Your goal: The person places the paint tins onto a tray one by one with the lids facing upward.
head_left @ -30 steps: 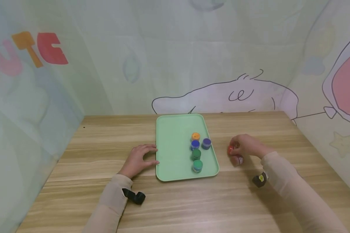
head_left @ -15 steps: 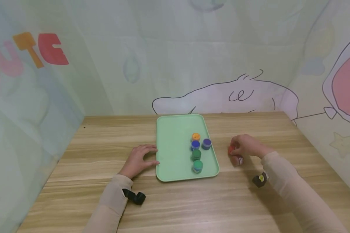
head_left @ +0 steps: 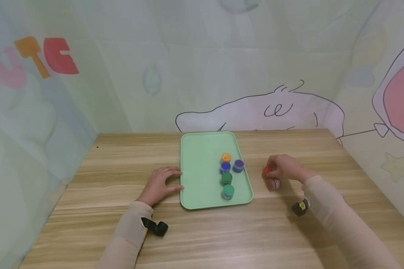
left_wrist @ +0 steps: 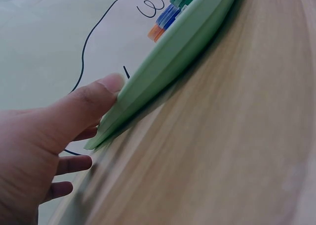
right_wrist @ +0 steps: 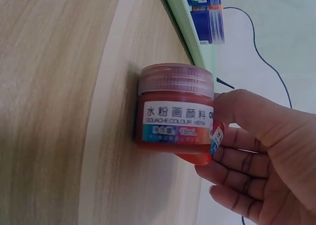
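In the head view my right hand [head_left: 284, 167] pinches a small red paint jar [head_left: 266, 172] between thumb and fingers, just right of the tray. Close beside it a brownish-red gouache jar [right_wrist: 175, 116] lies on its side on the table, its label toward the right wrist camera. This jar partly hides the red one in that view. My left hand [head_left: 157, 185] rests at the left edge of the light green tray [head_left: 202, 149], fingers spread and thumb touching the rim. Several paint jars stand on the tray's right half: orange [head_left: 226, 157], blue [head_left: 225, 167], purple [head_left: 238, 166], dark green [head_left: 226, 178], and lighter green [head_left: 227, 192].
The wooden table [head_left: 202, 239] runs back to a printed cloth [head_left: 202, 74] with cartoon drawings. Black wrist cameras sit on the left sleeve [head_left: 131, 224] and right sleeve [head_left: 333, 209].
The red jar and the brownish-red jar beside it shift very slightly under my right hand. My left hand, the tray and its jars stay where they were.
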`<state>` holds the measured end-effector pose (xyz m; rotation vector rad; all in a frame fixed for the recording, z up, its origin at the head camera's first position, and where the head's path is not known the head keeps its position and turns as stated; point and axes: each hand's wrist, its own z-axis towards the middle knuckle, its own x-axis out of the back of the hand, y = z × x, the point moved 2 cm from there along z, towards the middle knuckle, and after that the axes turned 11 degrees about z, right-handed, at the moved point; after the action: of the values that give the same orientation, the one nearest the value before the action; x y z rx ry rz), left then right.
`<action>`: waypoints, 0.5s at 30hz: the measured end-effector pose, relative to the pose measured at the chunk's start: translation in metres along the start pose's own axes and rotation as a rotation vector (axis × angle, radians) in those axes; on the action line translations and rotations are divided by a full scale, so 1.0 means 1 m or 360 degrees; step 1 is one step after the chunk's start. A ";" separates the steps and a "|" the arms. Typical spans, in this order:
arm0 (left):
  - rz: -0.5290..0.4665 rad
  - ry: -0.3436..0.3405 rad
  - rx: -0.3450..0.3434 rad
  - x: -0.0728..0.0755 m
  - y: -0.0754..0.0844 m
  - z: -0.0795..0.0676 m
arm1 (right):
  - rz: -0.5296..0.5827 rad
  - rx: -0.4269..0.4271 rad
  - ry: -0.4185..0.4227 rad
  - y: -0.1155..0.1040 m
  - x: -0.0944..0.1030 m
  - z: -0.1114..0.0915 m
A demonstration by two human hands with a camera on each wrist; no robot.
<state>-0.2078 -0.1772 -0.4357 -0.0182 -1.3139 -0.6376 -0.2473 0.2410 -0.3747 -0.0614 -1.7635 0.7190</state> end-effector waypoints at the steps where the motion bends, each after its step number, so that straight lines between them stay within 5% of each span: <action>1: 0.0000 0.0002 -0.0004 0.000 0.000 0.000 | -0.0003 0.0003 0.0008 0.000 0.000 0.000; 15: -0.0009 0.0009 -0.0012 0.001 0.001 0.001 | 0.0059 -0.0018 0.0095 -0.002 0.002 -0.001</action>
<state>-0.2078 -0.1768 -0.4344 -0.0189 -1.3067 -0.6473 -0.2469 0.2408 -0.3716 -0.1224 -1.7135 0.7271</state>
